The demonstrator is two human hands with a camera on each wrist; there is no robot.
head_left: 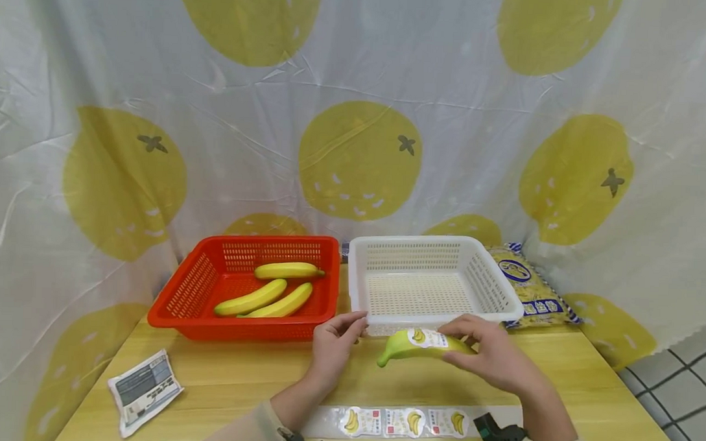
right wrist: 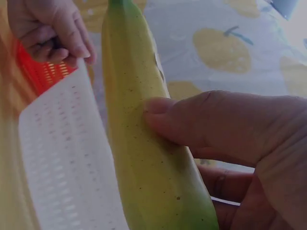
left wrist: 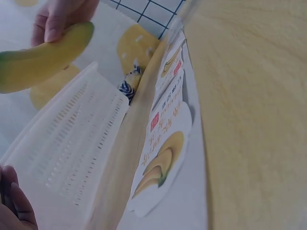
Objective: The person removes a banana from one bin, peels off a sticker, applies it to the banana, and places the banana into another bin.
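Note:
My right hand point(head_left: 491, 348) holds a banana point(head_left: 395, 348) above the table, its green stem pointing left. Thumb and fingers grip its right part, and a white label point(head_left: 427, 338) with a banana picture is on its upper side. At the front left corner of the white basket point(head_left: 357, 272) is my left hand point(head_left: 331, 349), thumb and forefinger close together there. Whether they pinch the rim is unclear. Below the hands lies a white strip point(head_left: 322, 424) with 3 banana labels point(head_left: 404, 422). In the right wrist view the held banana point(right wrist: 129, 96) fills the middle.
A red basket point(head_left: 180, 328) at the left holds 3 bananas point(head_left: 289, 270). Beside the white basket lies a yellow packet point(head_left: 531, 291). A small white packet point(head_left: 145, 392) sits on the wooden table point(head_left: 224, 385) at the left. A lemon-print cloth point(head_left: 245, 126) hangs behind.

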